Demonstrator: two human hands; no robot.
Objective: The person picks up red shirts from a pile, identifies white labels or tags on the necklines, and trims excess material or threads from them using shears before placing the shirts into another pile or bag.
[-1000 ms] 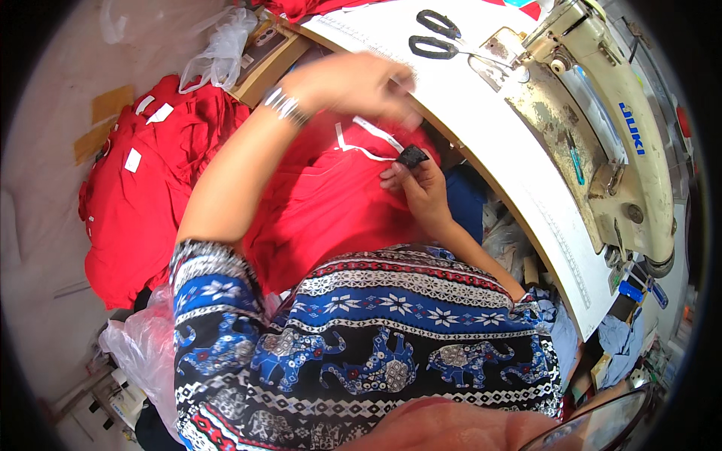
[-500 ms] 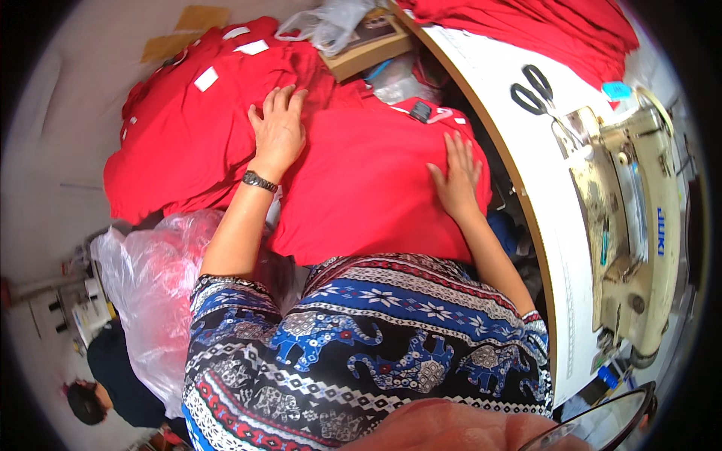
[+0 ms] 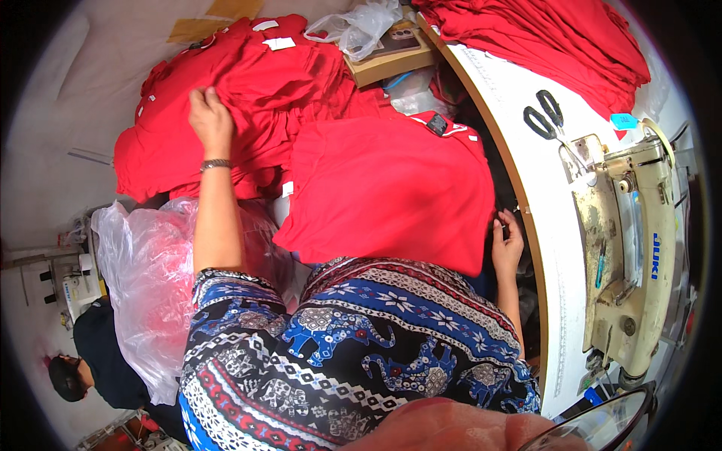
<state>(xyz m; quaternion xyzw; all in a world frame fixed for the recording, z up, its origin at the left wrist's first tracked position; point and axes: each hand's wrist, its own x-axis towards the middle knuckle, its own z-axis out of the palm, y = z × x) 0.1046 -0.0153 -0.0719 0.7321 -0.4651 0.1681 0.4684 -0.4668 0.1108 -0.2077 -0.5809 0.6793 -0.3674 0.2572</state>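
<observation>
A red knit garment (image 3: 391,188) lies spread over my lap, a dark tag and a pale strip at its far edge. To its left is a heaped pile of red garments (image 3: 263,83) with several white labels. My left hand (image 3: 210,124), a dark bracelet on its wrist, is on the left part of this pile, its fingers closed on a fold of cloth; the fingertips are partly hidden. Just off the right edge of the lap garment, beside the table, my right hand (image 3: 508,244) holds nothing, its thumb and fingers apart and loosely bent.
On the right, a white table (image 3: 519,98) carries a sewing machine (image 3: 639,248), black-handled scissors (image 3: 545,116) and more red cloth (image 3: 549,45). A clear plastic bag (image 3: 150,263) bulges at the left. A cardboard box (image 3: 391,60) stands at the back. Another person (image 3: 113,361) sits lower left.
My left hand has moved left from the edge of the lap garment onto the pile. My right hand has come off the lap garment, down and right to beside the table.
</observation>
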